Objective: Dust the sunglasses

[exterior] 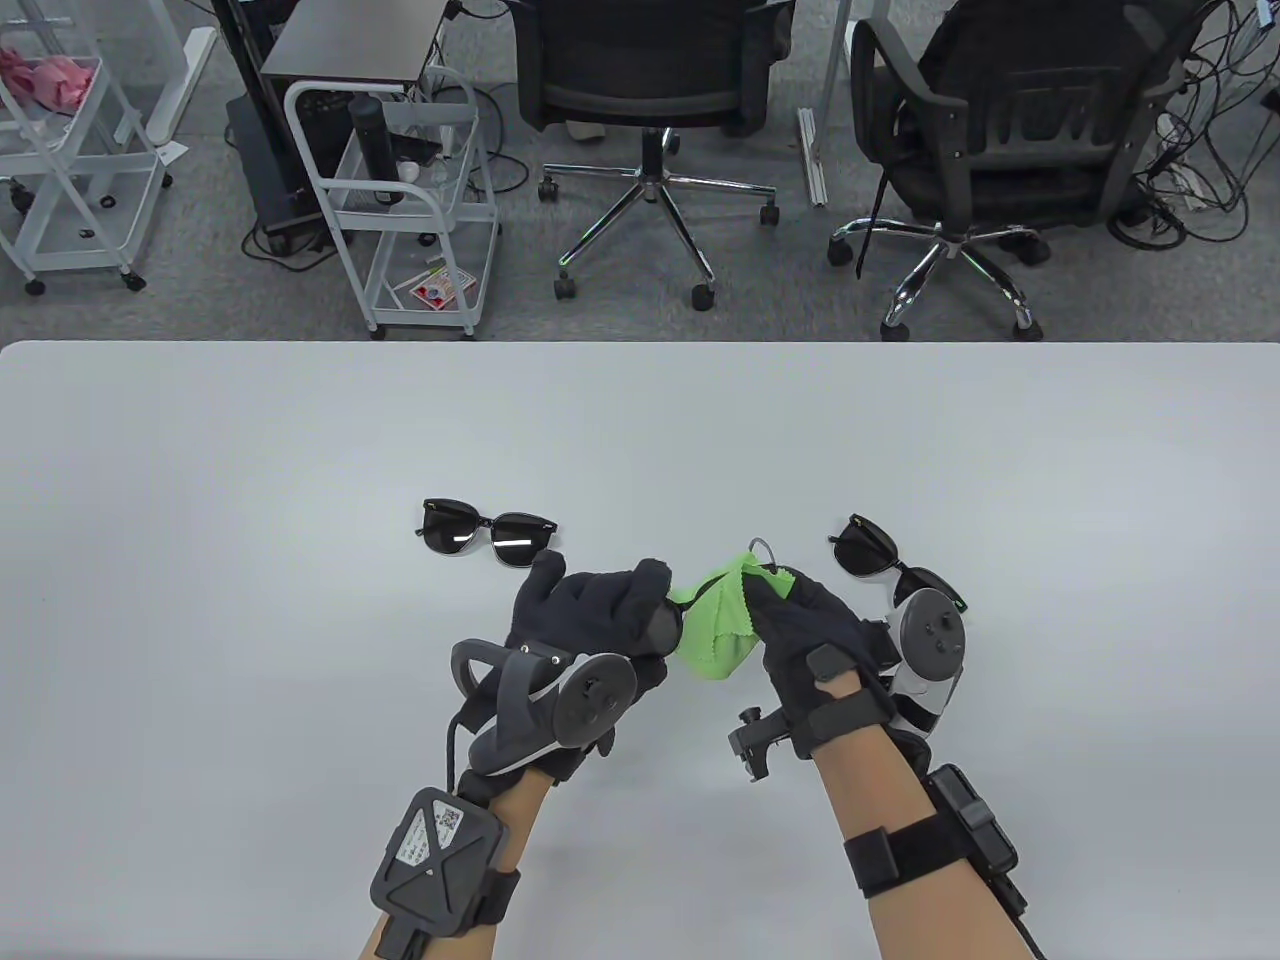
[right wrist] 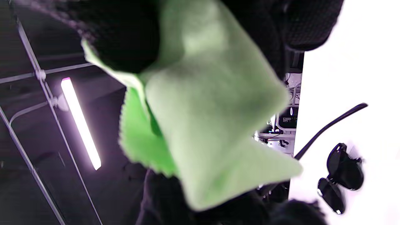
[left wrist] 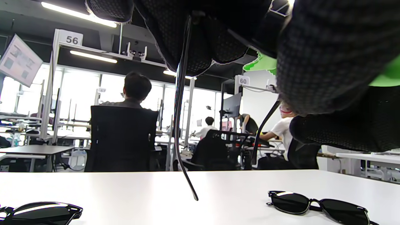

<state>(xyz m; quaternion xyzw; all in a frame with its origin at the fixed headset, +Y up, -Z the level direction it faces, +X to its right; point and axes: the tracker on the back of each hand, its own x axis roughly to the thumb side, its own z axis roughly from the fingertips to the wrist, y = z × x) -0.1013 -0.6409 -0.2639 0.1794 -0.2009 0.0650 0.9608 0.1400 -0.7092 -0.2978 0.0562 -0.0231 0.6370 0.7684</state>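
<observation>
My left hand grips a pair of black sunglasses above the table. The hands hide its lenses, but its temple arms hang down below the fingers in the left wrist view. My right hand pinches a green cloth and holds it against that pair. The cloth fills the right wrist view, with one temple arm showing past it. A second pair of sunglasses lies on the table left of the hands. A third pair lies just right of them.
The white table stretches wide on both sides. Beyond its far edge stand two office chairs and a white wire cart. People sit at desks in the background of the left wrist view.
</observation>
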